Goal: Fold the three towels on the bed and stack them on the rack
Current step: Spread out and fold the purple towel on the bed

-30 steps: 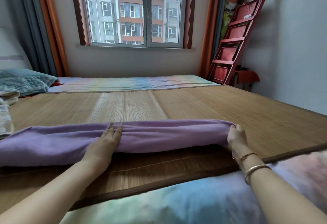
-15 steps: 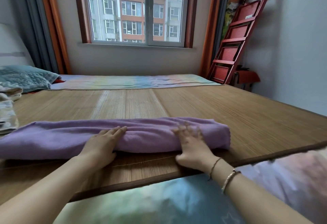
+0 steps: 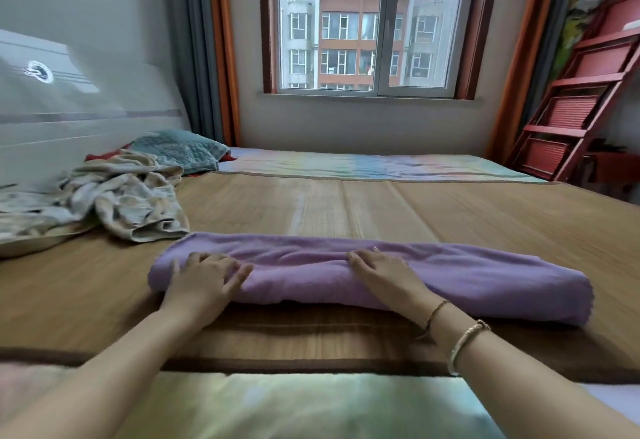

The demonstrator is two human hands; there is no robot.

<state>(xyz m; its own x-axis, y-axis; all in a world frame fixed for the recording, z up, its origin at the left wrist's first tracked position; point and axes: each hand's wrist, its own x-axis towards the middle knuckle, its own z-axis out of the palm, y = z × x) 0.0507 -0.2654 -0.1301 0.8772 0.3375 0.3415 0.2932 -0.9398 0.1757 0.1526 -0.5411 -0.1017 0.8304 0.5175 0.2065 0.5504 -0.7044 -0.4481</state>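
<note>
A purple towel [image 3: 478, 276], folded into a long band, lies across the bamboo mat [image 3: 450, 213] on the bed. My left hand [image 3: 204, 274] rests flat on the towel's left end, fingers spread. Near the towel's middle my right hand [image 3: 384, 270] presses down with straight fingers. A crumpled beige patterned towel [image 3: 131, 203] lies in a heap at the left, beyond the purple one. The red rack [image 3: 581, 109] leans against the wall at the far right.
A teal pillow [image 3: 180, 149] sits by the white headboard [image 3: 69, 109] at the left. A pastel sheet [image 3: 381, 165] runs along the far side under the window [image 3: 367, 23]. More pastel bedding [image 3: 311, 404] lies just in front of me.
The view has swung left, bringing the beige towel into sight. My left hand slid to the purple towel's left end, and my right hand moved from the right end to its middle.
</note>
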